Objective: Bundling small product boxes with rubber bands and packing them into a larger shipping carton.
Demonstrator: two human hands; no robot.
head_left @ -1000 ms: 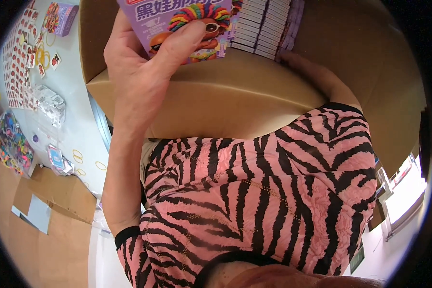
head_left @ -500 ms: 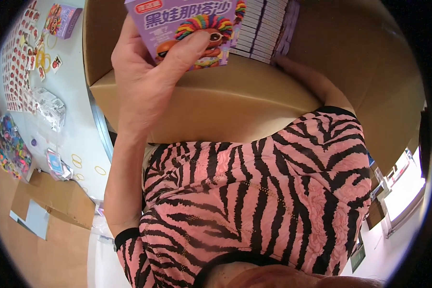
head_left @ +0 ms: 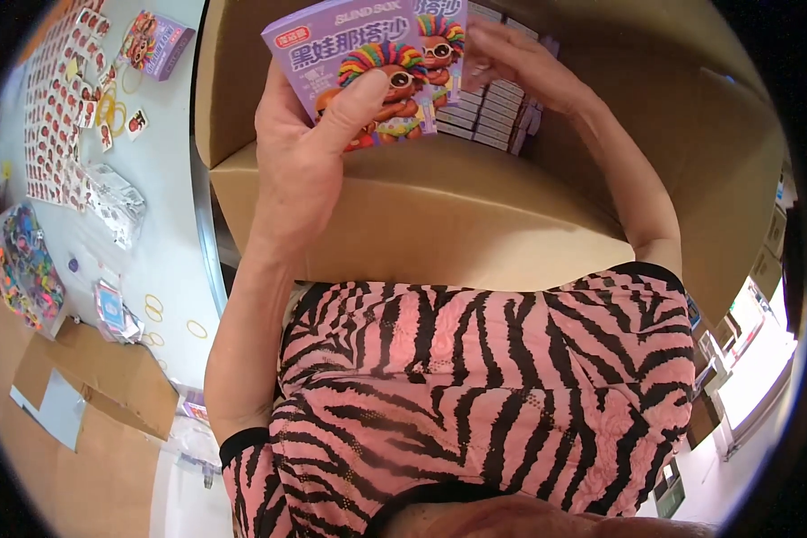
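Observation:
My left hand [head_left: 309, 166] is closed around small flat purple boxes [head_left: 368, 29], its thumb across the printed front of the foremost one. A cartoon figure with rainbow-coloured hair is on that front. Behind it, a second box [head_left: 438, 90] of the same print sticks out to the right. My right hand [head_left: 524, 67] is beside that second box's right edge, fingers stretched out and slightly blurred; whether they touch it I cannot tell. Below the right hand, rows of purple-and-white boxes [head_left: 493, 121] stand packed inside a large brown carton [head_left: 403, 202].
To the left, a pale table [head_left: 175, 260] bears sticker sheets [head_left: 54, 134], another purple box [head_left: 155, 45], yellow rubber bands [head_left: 152, 308], clear plastic packets [head_left: 112, 206] and a bag of colourful small pieces [head_left: 22, 269]. An open cardboard box [head_left: 108, 377] lies at lower left.
My right hand has risen from the packed rows in the carton to the right edge of the held boxes. The left hand still holds them and appears slightly farther right and lower.

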